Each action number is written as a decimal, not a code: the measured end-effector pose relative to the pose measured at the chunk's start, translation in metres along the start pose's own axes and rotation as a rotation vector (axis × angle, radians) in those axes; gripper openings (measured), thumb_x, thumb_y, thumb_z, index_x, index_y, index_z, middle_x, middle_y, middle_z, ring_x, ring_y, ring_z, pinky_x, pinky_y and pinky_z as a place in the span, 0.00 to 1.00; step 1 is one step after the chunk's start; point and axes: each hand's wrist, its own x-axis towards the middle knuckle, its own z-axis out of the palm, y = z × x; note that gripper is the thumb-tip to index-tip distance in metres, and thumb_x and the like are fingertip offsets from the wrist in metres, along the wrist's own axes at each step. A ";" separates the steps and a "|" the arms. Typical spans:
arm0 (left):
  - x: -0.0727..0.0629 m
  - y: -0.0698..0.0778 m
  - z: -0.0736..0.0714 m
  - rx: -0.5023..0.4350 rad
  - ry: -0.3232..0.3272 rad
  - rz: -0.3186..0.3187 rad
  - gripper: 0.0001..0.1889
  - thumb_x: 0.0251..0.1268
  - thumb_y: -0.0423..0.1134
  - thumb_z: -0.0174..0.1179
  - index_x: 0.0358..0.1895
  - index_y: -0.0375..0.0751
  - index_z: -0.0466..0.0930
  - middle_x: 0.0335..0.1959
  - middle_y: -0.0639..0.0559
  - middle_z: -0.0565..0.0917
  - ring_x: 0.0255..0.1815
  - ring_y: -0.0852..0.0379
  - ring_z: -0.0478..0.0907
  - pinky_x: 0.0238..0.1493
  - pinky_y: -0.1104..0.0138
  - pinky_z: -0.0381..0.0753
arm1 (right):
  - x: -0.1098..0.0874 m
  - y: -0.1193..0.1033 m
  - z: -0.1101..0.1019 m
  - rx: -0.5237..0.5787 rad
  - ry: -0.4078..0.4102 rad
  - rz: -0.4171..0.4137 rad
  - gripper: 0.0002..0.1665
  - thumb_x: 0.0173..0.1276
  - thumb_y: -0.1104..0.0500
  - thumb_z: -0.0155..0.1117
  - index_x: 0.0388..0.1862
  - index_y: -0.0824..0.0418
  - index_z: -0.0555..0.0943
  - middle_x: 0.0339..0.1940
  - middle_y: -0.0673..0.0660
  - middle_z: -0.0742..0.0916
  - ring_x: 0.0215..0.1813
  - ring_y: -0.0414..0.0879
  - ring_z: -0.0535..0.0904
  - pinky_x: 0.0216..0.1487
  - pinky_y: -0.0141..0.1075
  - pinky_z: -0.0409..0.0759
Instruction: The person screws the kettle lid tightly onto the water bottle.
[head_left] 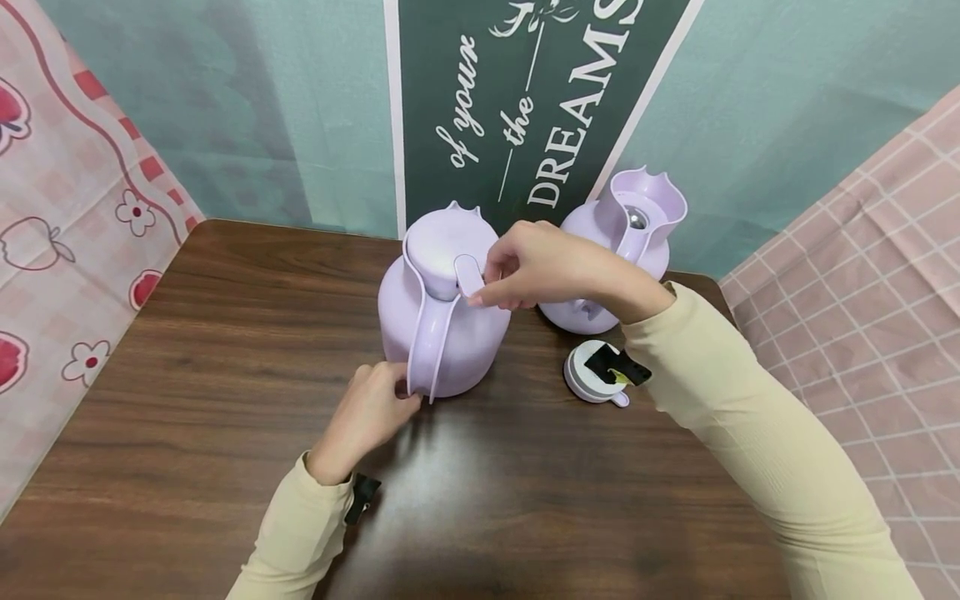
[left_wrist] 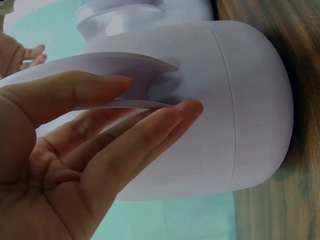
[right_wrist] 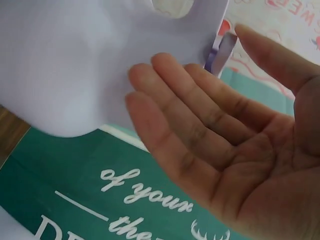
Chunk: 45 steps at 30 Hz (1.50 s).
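Observation:
A lilac vacuum jug stands upright on the table, its round lid seated in the top. My left hand grips the lower part of the jug's handle, thumb on one side and fingers on the other. At the lid, my right hand pinches the small flat tab between thumb and index finger. The right wrist view has this tab between those two fingertips, while the other fingers extend beside the jug body.
Behind my right forearm stands a second lilac jug with its top uncovered, a shiny round part showing inside. A loose lid with a tab lies on the wooden table below it. Printed cloths hang around the table.

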 end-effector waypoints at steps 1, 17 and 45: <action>0.000 0.000 0.000 0.001 -0.004 -0.004 0.09 0.39 0.26 0.59 0.16 0.43 0.72 0.11 0.59 0.62 0.16 0.58 0.60 0.18 0.67 0.64 | -0.001 0.003 -0.001 -0.005 -0.004 -0.012 0.13 0.55 0.52 0.68 0.20 0.59 0.80 0.17 0.53 0.81 0.22 0.43 0.75 0.29 0.34 0.71; 0.000 0.002 -0.002 -0.006 -0.032 -0.050 0.07 0.41 0.27 0.59 0.17 0.42 0.73 0.11 0.58 0.64 0.16 0.59 0.61 0.19 0.67 0.64 | -0.003 0.067 0.026 0.146 -0.086 0.109 0.07 0.52 0.62 0.68 0.24 0.63 0.79 0.18 0.52 0.81 0.24 0.43 0.75 0.29 0.36 0.77; 0.000 0.004 -0.001 -0.028 -0.029 -0.063 0.07 0.42 0.27 0.59 0.18 0.43 0.75 0.11 0.58 0.65 0.18 0.57 0.62 0.21 0.66 0.65 | 0.028 0.107 0.130 0.269 0.072 0.206 0.24 0.48 0.60 0.71 0.43 0.70 0.77 0.37 0.61 0.84 0.38 0.47 0.79 0.41 0.37 0.75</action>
